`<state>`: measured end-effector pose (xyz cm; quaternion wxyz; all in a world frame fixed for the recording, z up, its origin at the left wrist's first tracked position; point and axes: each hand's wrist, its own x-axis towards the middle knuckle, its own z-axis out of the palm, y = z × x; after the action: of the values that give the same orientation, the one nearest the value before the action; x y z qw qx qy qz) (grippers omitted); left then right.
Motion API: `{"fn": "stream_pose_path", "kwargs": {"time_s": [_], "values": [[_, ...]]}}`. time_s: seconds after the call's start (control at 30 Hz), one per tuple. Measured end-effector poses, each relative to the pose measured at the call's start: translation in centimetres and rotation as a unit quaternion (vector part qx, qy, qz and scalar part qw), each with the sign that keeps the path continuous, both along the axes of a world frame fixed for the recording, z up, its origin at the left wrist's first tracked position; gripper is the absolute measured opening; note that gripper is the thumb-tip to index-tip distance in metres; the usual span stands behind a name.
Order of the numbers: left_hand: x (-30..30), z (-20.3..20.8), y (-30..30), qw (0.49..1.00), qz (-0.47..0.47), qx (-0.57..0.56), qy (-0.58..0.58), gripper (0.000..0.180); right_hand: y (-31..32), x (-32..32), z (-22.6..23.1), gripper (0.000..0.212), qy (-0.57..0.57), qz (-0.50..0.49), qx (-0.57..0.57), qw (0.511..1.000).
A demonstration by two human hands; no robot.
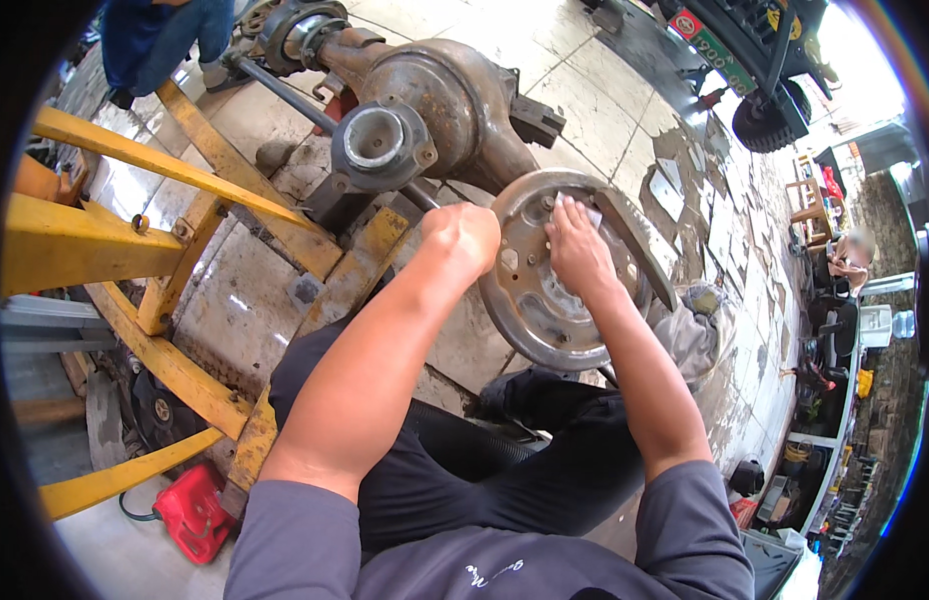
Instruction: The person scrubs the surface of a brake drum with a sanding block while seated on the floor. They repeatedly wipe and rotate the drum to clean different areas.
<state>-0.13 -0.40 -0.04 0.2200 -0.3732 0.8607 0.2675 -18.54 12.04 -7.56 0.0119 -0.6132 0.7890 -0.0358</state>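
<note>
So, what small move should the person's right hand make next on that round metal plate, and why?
Probably slide the right hand down the round metal plate with the pale piece under its fingers: that piece covers only a small patch near the top, the lower face lies uncovered, and the left hand is closed by the plate's left edge, out of the way.

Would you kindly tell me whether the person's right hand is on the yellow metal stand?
No, the right hand lies over the round brake backing plate instead.
</note>
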Motion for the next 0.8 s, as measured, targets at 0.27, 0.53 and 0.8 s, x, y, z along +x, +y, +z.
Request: {"fn": "stream_pose_path", "kwargs": {"time_s": [0.27,0.53,0.8], "values": [[-0.2,-0.2,0.3,1.000,-0.005,-0.021,0.009,0.035,0.0,-0.4,-0.6,0.047,0.001,-0.001,-0.025,1.000],[-0.6,0.4,0.2,1.000,-0.008,-0.014,-0.017,0.039,-0.3,-0.9,-0.6,0.046,-0.012,0.001,-0.040,0.999],[-0.8,0.7,0.4,0.999,-0.025,-0.027,-0.014,0.041,-0.4,-1.0,-0.4,0.046,-0.010,0.000,-0.050,0.999]]}}
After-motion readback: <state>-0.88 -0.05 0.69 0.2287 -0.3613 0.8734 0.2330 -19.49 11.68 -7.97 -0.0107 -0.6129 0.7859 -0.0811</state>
